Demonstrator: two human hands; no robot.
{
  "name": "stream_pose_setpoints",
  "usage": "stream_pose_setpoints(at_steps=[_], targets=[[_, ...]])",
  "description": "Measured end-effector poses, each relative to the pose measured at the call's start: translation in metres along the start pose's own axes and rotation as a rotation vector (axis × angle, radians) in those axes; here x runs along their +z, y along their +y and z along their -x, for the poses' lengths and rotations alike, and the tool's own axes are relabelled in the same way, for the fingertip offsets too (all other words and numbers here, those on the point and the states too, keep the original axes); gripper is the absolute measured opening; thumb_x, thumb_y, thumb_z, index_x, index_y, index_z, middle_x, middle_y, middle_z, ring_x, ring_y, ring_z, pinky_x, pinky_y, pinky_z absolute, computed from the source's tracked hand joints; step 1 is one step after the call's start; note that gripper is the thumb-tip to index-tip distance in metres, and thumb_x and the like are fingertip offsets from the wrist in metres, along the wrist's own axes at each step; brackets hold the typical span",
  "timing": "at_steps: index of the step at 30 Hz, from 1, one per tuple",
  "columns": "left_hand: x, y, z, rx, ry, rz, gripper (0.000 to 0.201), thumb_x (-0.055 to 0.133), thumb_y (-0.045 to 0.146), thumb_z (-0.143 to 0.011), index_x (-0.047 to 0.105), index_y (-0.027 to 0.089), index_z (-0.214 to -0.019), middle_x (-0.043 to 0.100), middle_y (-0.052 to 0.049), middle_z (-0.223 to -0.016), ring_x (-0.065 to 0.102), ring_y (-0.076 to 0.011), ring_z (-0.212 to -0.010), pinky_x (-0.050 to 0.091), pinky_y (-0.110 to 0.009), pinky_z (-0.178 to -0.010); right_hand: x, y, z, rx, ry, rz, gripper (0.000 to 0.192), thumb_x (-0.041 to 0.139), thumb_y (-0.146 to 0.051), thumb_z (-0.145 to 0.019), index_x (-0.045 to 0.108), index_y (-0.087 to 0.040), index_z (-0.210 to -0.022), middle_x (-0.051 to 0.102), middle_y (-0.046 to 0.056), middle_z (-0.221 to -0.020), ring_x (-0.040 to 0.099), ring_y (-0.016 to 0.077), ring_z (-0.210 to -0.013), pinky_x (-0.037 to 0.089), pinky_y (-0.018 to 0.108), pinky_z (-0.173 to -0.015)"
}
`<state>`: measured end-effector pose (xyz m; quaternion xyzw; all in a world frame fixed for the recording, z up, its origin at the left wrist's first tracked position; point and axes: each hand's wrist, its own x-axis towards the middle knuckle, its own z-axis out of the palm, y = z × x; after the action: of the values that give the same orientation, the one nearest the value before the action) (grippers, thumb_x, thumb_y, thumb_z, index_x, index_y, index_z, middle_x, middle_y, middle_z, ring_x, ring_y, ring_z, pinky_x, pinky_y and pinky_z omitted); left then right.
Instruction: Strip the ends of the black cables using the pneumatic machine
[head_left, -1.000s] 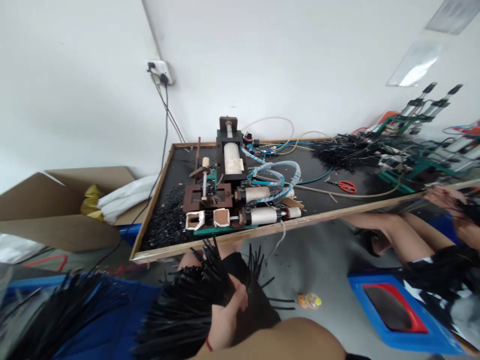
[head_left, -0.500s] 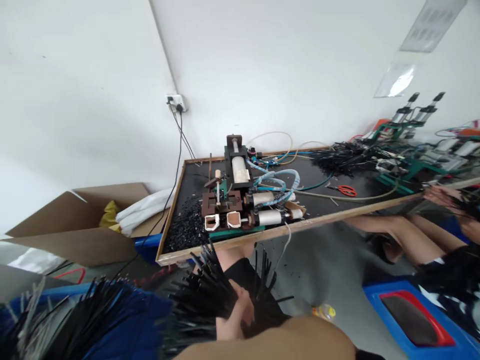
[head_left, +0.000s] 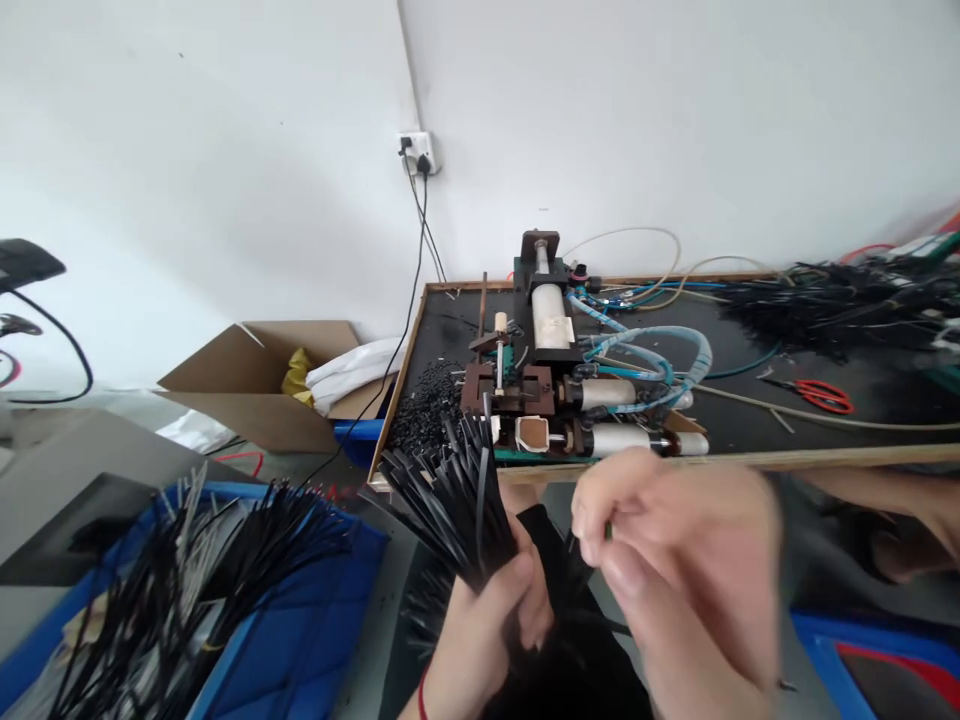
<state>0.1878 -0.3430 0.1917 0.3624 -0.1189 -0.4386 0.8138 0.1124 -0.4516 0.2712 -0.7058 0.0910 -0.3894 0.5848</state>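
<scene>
My left hand [head_left: 499, 610] is wrapped round a thick bundle of black cables [head_left: 450, 500], whose ends fan out up and to the left. To the right of it, my right hand [head_left: 675, 570] is raised with thumb and fingertips pinched together. Whatever it pinches is too small and blurred to make out. Beyond the bundle, a pneumatic machine [head_left: 547, 320] with white cylinders and blue hoses stands on the bench. The bundle's ends cover part of its front left corner, near a pile of black scraps [head_left: 427, 410].
A blue crate [head_left: 300, 610] at left holds more black and grey cables. Behind it lies an open cardboard box [head_left: 247, 420]. Red-handled scissors [head_left: 825, 395] and a cable heap [head_left: 795, 305] lie on the bench [head_left: 742, 385]. Another person's leg [head_left: 892, 510] shows at right.
The view has turned left. My left hand has lifted the cable bundle towards the bench edge. My right hand has come up into view, pinched.
</scene>
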Motion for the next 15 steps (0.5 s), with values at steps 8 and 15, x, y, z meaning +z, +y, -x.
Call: stream_pose_setpoints(at_steps=[8,15], targets=[[-0.017,-0.006,0.005,0.06,0.007,-0.006,0.033,0.071,0.051,-0.094,0.062,0.021,-0.082,0.044,0.007,-0.049,0.03,-0.0086,-0.04,0.029,-0.021,-0.041,0.021,0.072,0.019,0.162,-0.162,0.013,0.013,0.053,-0.024,-0.108,0.061,-0.029,-0.117,0.063,0.003,-0.103,0.061,0.0214,-0.089,0.048,0.034,-0.079],[-0.03,-0.007,0.01,-0.062,0.172,-0.252,0.049,0.072,0.054,-0.094,0.06,0.018,-0.062,0.046,0.004,-0.045,0.036,-0.0086,-0.039,0.026,-0.025,-0.042,0.032,0.079,0.008,0.176,-0.208,-0.078,0.01,0.058,-0.025,-0.103,0.068,-0.025,-0.101,0.066,0.003,-0.099,0.063,0.0221,-0.091,0.048,0.033,-0.079]])
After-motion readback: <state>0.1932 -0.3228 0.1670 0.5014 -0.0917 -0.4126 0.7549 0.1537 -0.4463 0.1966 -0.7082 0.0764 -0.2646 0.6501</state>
